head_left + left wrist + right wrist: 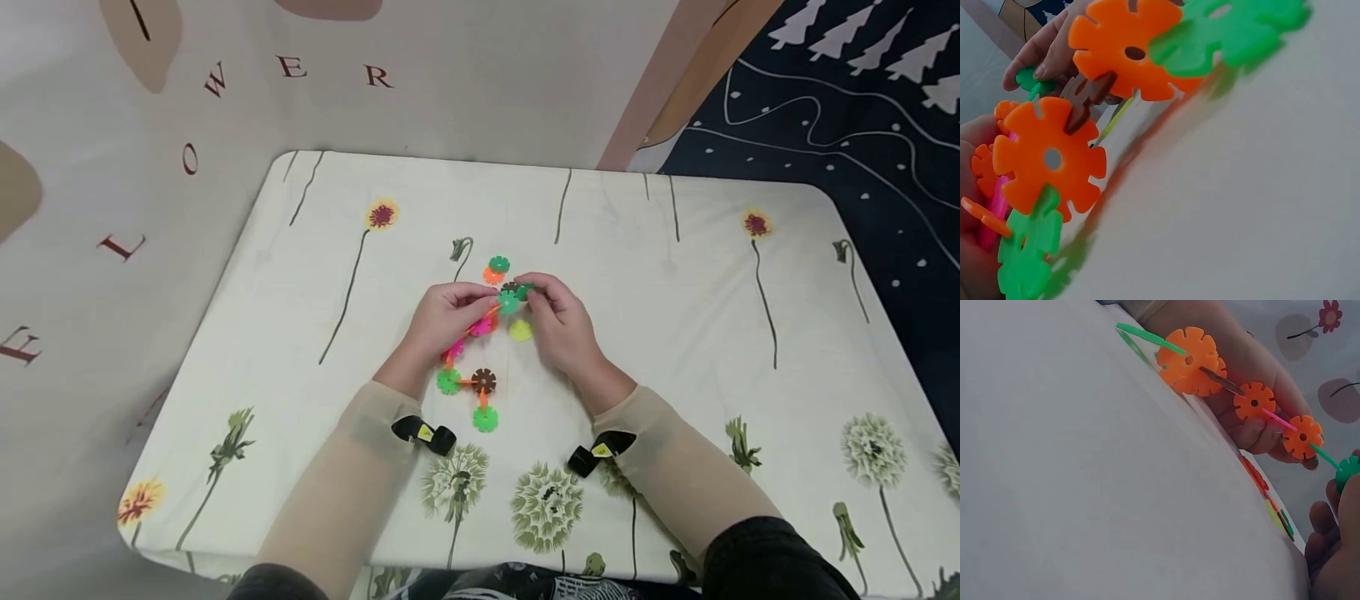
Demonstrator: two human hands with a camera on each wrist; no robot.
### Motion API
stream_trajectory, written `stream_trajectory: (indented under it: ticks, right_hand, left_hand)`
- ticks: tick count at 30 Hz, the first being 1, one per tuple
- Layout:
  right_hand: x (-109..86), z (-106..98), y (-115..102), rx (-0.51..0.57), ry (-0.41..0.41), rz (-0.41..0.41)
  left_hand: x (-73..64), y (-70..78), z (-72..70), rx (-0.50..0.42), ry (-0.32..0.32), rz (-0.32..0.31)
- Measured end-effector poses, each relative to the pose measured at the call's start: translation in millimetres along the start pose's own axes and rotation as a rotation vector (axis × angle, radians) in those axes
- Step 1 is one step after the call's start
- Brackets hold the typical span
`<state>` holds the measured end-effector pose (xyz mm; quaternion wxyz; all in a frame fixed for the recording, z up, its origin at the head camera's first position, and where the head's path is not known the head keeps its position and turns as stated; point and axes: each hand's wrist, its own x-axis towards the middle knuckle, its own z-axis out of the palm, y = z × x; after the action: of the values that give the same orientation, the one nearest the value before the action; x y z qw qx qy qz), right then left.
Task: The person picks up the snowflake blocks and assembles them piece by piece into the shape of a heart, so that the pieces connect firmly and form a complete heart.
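Note:
My left hand [450, 321] pinches the upper part of a chain of notched plastic discs. Pink discs [481, 327] sit near its fingers, and the chain runs toward me through a green disc [448, 382] and a brown disc [483, 382] to another green disc [485, 419]. In the left wrist view, orange discs [1052, 159] are slotted crosswise into the green and brown ones. My right hand [564, 329] faces the left and pinches a green disc [1349, 472] at the chain's far end. A teal-green disc [508, 302] shows between both hands' fingertips.
A yellow-green disc [521, 331] lies between the hands. Beyond the fingertips are a green disc [498, 264] and an orange one [493, 276]. The table [660, 275] has a flower-printed cloth, with a light wall hanging [465, 108] behind and a dark one [847, 133] at right.

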<state>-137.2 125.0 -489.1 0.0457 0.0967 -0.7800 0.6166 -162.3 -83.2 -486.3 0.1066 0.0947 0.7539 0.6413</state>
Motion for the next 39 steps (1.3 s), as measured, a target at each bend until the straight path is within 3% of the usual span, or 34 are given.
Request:
stream_trajectory:
  ticks: [6,18,27,39]
  right_hand:
    - [-0.6,-0.2,1.1,0.058,-0.031,-0.055]
    - [0.2,-0.1,3.0,0.031,-0.026,-0.075]
    - [-0.7,0.1,1.6,0.036,-0.079,-0.074]
    - [-0.1,0.6,2.0,0.015,-0.033,-0.070]
  left_hand:
    - [-1.2,1.6,-1.6,0.028,-0.046,-0.009]
    - [-1.5,1.8,-3.5,0.066,-0.032,-0.025]
    - [-2.6,2.6,-4.3,0.052,-0.023,-0.023]
    - [-0.9,2.5,-1.2,0.031,-0.015,-0.018]
